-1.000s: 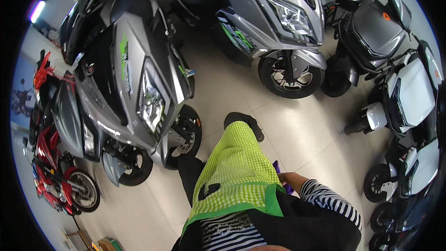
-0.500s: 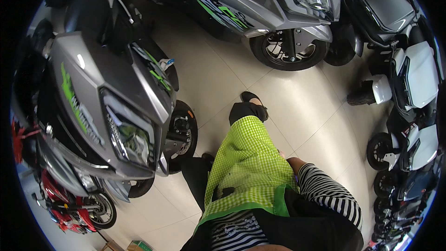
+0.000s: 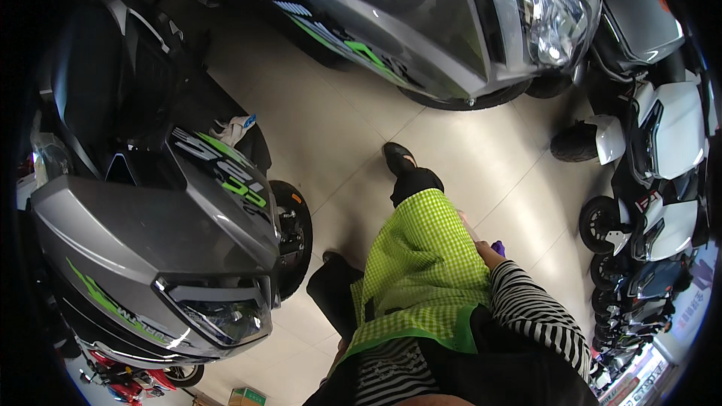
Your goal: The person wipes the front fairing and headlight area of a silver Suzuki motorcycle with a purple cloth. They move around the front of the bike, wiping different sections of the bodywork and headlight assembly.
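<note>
My right hand (image 3: 490, 253) hangs beside the green checked apron (image 3: 421, 256), below a black-and-white striped sleeve. A small purple thing (image 3: 498, 247) shows right at the hand, and a pale pink strip (image 3: 467, 225) lies just beyond it along the apron's edge. The fingers are mostly hidden, but they seem closed on something I cannot make out. On my left only a sliver of skin (image 3: 343, 346) shows beside the apron, perhaps part of my left hand; its fingers are out of sight. A grey scooter (image 3: 143, 233) stands close on my left.
Ahead, another grey scooter (image 3: 406, 15) stands across the far side, its headlight pointing right. White scooters (image 3: 681, 131) line the right side. A white cloth or glove (image 3: 237, 128) lies on the left scooter's footboard. Pale tiles (image 3: 481, 158) cover the floor; a green box (image 3: 247, 397) sits behind left.
I have stepped along between the scooters, and both grey ones have shifted in view. My right hand has swung forward, so the purple thing shows more clearly.
</note>
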### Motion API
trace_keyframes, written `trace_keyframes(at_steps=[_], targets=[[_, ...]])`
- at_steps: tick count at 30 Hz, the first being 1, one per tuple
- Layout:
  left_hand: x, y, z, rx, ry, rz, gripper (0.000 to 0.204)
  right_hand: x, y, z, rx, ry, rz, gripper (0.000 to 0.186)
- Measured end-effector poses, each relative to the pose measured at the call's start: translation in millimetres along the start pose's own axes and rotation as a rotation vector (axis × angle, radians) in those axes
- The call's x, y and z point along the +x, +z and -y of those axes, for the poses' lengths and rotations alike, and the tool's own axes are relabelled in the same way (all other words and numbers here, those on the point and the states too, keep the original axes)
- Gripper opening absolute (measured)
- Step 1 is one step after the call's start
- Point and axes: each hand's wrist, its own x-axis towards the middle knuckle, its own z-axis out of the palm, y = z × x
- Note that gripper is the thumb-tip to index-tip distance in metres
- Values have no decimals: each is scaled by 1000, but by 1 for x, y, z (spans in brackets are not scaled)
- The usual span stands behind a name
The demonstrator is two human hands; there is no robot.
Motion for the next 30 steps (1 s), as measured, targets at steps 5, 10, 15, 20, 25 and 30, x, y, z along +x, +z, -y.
trace_keyframes(at_steps=[5,10,15,20,25,30], targets=[[15,3,-8,57,-18,3,53,-23,-54,0,-41,41,-12,63],[55,1,-34,155,-60,6,53,-34,-102,-11,-114,82,-18,61],[50,-7,-70,136,-116,180,56,-29,-153,-24,-209,94,-9,58],[14,25,-120,-214,-6,-36,48,19,-213,-27,-363,59,-51,56],[-24,26,-172,-514,-292,-170,38,45,-233,-49,-492,34,-121,55],[-78,-38,-220,-523,-502,-531,25,49,-237,-61,-580,26,-167,53]])
